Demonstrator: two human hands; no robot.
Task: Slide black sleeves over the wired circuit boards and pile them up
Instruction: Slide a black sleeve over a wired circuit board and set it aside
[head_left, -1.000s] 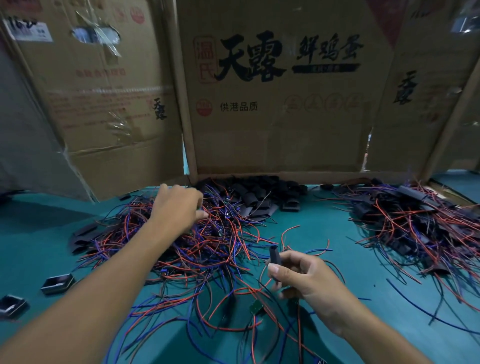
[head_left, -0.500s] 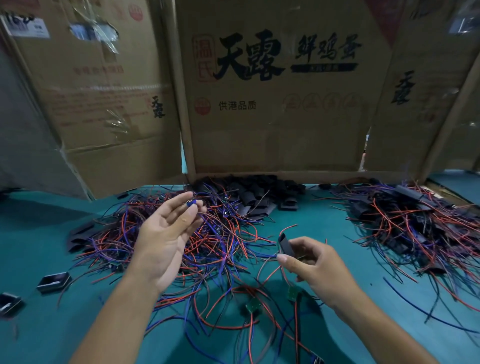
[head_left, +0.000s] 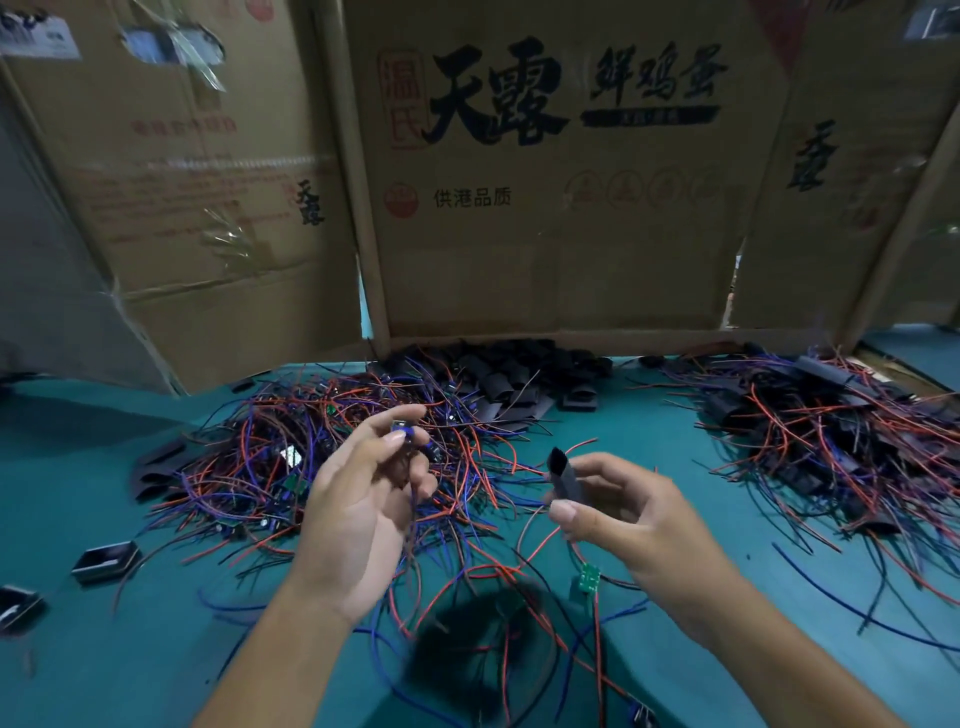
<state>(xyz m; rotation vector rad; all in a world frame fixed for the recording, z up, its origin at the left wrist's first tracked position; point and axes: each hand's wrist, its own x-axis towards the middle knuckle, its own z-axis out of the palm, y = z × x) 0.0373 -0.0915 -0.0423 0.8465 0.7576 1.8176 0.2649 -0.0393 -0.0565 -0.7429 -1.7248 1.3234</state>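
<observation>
The left hand (head_left: 363, 499) is raised palm-up over the near edge of the wire tangle, its fingertips (head_left: 397, 434) pinching a small wired board (head_left: 402, 429) whose wires trail down past the palm; the board itself is blurred and mostly hidden by the fingers. The right hand (head_left: 618, 512) sits level with it, just to the right, thumb and curled fingers gripping a black sleeve (head_left: 561, 474). The sleeve's long axis runs up and slightly left, its open mouth at the top, tilted toward the left hand. The two hands are near each other but apart, with a clear gap between board and sleeve mouth, so the joining likely depends on bringing the board rightward and lining it up with that opening. Beyond the left hand lies the heap of loose wired boards (head_left: 322, 447); at the far middle, against the cardboard (head_left: 545, 249), a stock of empty sleeves (head_left: 514, 376). Far right on the green table (head_left: 649, 431) is the pile of sleeved boards (head_left: 831, 441), nearer the right hand.
</observation>
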